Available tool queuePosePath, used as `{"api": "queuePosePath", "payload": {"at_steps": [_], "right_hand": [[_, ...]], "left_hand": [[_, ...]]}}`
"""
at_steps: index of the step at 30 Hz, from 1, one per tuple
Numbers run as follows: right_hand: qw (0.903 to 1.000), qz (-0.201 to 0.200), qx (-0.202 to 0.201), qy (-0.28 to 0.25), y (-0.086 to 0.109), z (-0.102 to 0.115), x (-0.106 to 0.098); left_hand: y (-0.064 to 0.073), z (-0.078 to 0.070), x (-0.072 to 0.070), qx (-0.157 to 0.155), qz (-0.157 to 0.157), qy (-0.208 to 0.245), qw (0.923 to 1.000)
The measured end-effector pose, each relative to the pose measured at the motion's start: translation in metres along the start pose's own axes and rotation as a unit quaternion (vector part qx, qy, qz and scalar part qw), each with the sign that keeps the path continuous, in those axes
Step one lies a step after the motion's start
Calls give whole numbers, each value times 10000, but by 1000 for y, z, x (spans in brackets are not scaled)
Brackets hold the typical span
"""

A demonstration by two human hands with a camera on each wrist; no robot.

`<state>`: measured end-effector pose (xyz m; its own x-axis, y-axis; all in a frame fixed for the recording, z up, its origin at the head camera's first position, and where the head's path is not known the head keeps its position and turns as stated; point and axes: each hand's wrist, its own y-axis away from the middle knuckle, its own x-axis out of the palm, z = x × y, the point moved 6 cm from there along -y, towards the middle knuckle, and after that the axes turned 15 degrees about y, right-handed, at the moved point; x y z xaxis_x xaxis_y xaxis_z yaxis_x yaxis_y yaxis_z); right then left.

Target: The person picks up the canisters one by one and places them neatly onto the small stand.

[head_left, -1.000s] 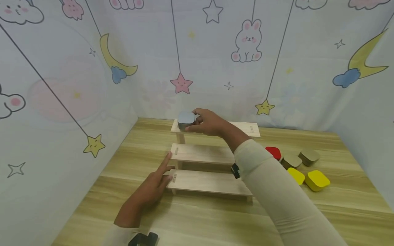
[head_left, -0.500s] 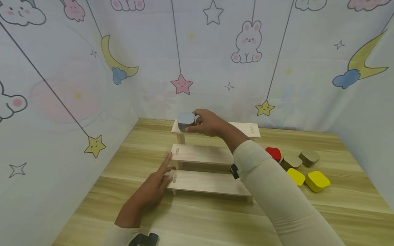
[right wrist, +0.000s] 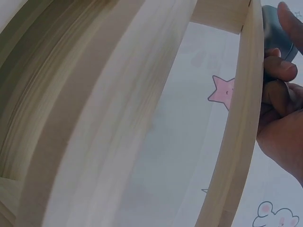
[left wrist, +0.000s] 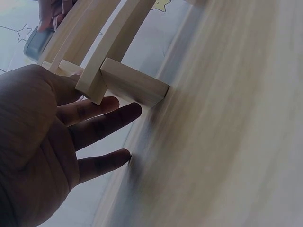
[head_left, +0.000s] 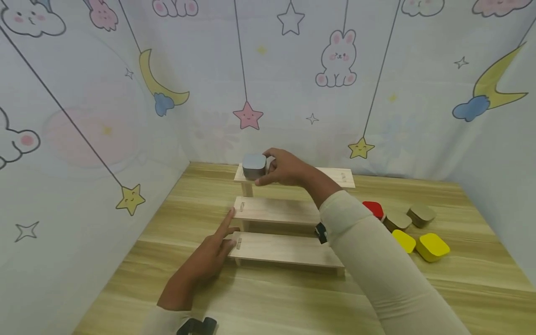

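Note:
A three-tier wooden step shelf (head_left: 274,210) stands on the table. On the left end of its top tier sits a grey rounded-square block (head_left: 254,162). My right hand (head_left: 286,168) pinches that block from its right side, thumb at the front and index finger behind; in the right wrist view the block (right wrist: 277,38) shows beyond the top board's edge. My left hand (head_left: 209,253) is at the shelf's left side, index fingertip by the middle tier and thumb at the lowest tier's end. Its other fingers (left wrist: 106,125) stretch out below the board in the left wrist view.
Right of the shelf lie more rounded blocks: a red block (head_left: 373,209), two brownish ones, among them a far block (head_left: 421,215), and two yellow ones, including a front block (head_left: 433,246). My right forearm (head_left: 377,260) crosses over the shelf's right part. A printed curtain (head_left: 289,70) hangs behind.
The right thumb has slid slightly lower on the grey block, which stays at the same spot on the top tier. My left hand has not moved; the head view has shifted a little.

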<state>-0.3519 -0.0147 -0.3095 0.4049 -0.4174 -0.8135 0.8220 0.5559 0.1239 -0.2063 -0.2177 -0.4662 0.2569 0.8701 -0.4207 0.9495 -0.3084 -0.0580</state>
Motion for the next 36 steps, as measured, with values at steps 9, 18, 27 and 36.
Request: {"api": "queuePosePath", "payload": {"at_steps": [9,18,27,36], "right_hand": [[9993,-227,294,-43,12,-13,-9],[9966,-525,596,-208,41,-36,-30],[9962,-725,455,-173,90,-56,-48],[9955,-613,535,-476,128,-82,-39]], "left_hand": [[-1,-1,0,-15,-59,-74,10000],[0,0,0,85,-50,-120,9999],[-2,0,0,104,-55,-130,9998],[-2,3,0,-23,-110,-87,9999]]}}
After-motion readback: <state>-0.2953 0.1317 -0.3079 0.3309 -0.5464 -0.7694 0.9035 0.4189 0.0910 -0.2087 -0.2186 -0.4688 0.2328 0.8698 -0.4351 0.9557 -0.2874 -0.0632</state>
